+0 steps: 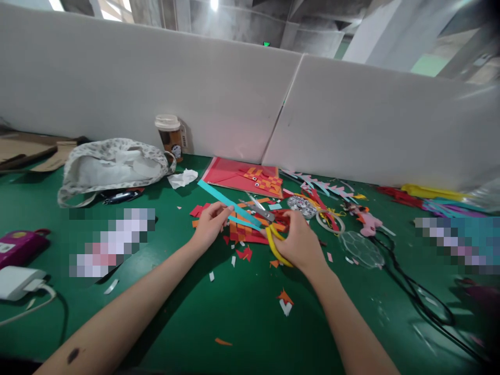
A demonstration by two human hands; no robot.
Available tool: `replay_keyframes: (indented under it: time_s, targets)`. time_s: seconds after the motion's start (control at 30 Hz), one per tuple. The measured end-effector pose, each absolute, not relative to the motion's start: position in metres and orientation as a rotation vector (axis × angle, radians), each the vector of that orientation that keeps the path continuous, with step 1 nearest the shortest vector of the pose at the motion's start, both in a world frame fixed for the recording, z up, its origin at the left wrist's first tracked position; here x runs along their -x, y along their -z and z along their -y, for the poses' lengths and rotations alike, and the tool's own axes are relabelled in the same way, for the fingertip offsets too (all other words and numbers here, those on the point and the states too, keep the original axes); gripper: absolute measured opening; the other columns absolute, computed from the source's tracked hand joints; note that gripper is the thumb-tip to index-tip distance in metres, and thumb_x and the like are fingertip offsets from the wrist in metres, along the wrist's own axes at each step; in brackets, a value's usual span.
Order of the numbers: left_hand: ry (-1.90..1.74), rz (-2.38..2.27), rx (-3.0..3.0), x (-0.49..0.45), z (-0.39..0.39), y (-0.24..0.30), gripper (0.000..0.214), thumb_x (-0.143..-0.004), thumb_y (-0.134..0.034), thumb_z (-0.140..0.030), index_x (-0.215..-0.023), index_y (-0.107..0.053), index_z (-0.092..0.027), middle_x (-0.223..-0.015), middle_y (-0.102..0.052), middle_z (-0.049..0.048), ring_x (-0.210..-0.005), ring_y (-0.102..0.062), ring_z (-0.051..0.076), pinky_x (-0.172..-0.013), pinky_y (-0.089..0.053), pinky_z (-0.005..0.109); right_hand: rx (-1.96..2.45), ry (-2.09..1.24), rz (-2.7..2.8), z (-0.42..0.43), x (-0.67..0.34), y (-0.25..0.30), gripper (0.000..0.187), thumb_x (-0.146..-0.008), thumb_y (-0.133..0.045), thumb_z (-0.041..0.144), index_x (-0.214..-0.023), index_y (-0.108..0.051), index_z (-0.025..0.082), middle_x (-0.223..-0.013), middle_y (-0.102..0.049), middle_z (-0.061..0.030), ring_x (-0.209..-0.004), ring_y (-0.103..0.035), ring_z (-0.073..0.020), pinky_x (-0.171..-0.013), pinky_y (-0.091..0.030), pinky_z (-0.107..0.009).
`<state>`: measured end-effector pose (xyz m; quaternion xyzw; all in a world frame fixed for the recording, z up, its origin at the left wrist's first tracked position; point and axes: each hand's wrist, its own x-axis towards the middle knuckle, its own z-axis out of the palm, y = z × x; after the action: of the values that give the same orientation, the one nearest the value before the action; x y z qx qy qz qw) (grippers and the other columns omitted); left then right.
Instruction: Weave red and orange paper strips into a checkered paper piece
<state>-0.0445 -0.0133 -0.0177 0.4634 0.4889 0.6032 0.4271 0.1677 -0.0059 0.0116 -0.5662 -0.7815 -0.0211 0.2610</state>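
Observation:
My left hand is closed, its thumb and fingers pinching a light-blue paper strip that slants from upper left toward the scissors. In my right hand are scissors with yellow handles, their metal blades pointing up and left at the strip. A second, shorter blue piece lies by the blades; whether it joins the strip I cannot tell. Beneath both hands is a red and orange woven paper piece, partly covered. Red paper scraps are scattered just below it.
Behind the hands lies a red sheet with an orange checkered paper shape. A cup and a patterned cloth bag stand at back left. Right are a tape roll, a pink glue gun and its black cord. A white partition closes the back.

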Motion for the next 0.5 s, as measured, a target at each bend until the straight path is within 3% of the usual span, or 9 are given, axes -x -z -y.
replay_keyframes:
  time_s: [0.5]
  targets:
    - [-1.414, -1.128, -1.301, 0.042, 0.014, 0.025, 0.021, -0.077, -0.057, -0.039, -0.073, -0.058, -0.018, -0.044, -0.039, -0.0073, -0.038, -0.036, 0.006, -0.040, -0.028, 0.019, 1.486, -0.017, 2.253, 0.016, -0.153, -0.009, 0.040, -0.071, -0.053, 0.047, -0.096, -0.045, 0.017, -0.093, -0.060, -0.0109, -0.077, -0.061, -0.0249, -0.058, -0.041, -0.029]
